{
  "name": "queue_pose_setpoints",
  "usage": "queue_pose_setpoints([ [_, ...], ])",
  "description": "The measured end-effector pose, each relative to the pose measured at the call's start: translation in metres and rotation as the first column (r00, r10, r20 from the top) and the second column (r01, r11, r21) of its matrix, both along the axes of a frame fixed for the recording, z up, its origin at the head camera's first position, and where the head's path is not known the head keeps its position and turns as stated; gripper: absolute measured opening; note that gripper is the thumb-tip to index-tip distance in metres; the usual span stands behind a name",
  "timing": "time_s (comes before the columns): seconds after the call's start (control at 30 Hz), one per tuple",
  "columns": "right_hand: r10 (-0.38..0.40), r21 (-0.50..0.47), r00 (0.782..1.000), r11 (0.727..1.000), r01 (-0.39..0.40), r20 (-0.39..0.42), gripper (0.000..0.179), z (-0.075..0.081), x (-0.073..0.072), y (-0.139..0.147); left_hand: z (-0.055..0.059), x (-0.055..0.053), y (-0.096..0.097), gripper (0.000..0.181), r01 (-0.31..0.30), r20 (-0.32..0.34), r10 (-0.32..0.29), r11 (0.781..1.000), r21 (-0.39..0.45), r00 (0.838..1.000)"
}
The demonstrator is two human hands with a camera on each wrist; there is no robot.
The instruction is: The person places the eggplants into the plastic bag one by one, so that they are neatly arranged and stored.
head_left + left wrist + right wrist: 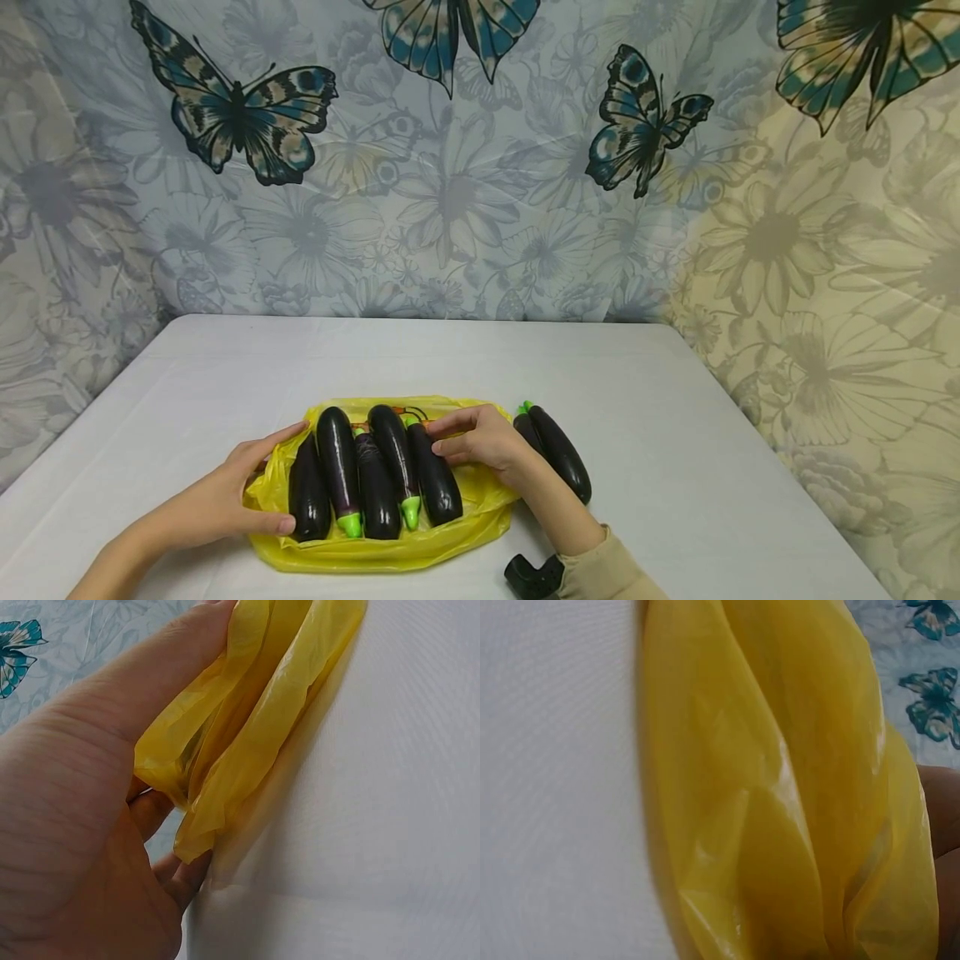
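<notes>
A yellow plastic bag [390, 557] lies spread on the table with several dark eggplants [337, 458] side by side on it, some with green stem ends showing. My left hand [217, 492] is spread at the bag's left end, its thumb against the leftmost eggplant [307, 492]. In the left wrist view, its fingers [187, 881] reach round the outside of the bag. My right hand [480, 437] reaches over the bag, fingertips touching the upper part of the rightmost eggplant on it [438, 487]. In the right wrist view, the yellow bag [735, 787] hides most of that hand.
Two more eggplants [558, 454] lie right of the bag, partly behind my right forearm. Near the front, a black curved object [528, 575] is partly covered by the beige sleeve [607, 571]. A white cloth covers the table [660, 400]; a butterfly-patterned curtain [480, 208] hangs behind.
</notes>
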State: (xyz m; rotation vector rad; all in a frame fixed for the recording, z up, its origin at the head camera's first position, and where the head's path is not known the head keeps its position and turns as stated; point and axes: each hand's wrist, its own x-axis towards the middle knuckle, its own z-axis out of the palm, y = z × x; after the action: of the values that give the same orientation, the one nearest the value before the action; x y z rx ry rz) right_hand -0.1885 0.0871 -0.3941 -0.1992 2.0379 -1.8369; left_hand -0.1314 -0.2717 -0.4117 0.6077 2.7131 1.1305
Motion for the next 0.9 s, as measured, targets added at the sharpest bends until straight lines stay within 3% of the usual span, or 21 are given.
queue_pose_setpoints([
  [0.27,0.011,0.019,1.0,1.0,-0.011,0.002,0.028,0.008,0.001,0.005,-0.002,-0.002,0.001,0.105,0.0,0.021,0.001,1.0,-0.007,1.0],
  [0.43,0.017,-0.009,0.999,1.0,-0.017,-0.042,0.032,0.028,-0.003,0.019,0.0,-0.002,-0.001,0.105,-0.014,0.035,0.015,1.0,-0.027,0.999],
  [0.57,-0.072,0.021,0.987,0.997,0.075,-0.143,0.024,0.05,-0.002,0.039,0.001,-0.001,-0.004,0.105,-0.022,0.024,0.022,0.999,-0.031,0.999],
  [0.7,-0.155,0.137,0.957,0.972,0.193,-0.246,0.02,0.063,0.002,0.074,-0.001,-0.001,-0.004,0.104,-0.02,0.028,0.02,0.999,-0.029,0.999],
  [0.9,-0.172,0.291,0.935,0.919,0.265,-0.31,0.044,0.062,0.011,0.134,-0.003,-0.003,0.0,0.103,-0.004,0.038,0.005,1.0,-0.026,0.999],
])
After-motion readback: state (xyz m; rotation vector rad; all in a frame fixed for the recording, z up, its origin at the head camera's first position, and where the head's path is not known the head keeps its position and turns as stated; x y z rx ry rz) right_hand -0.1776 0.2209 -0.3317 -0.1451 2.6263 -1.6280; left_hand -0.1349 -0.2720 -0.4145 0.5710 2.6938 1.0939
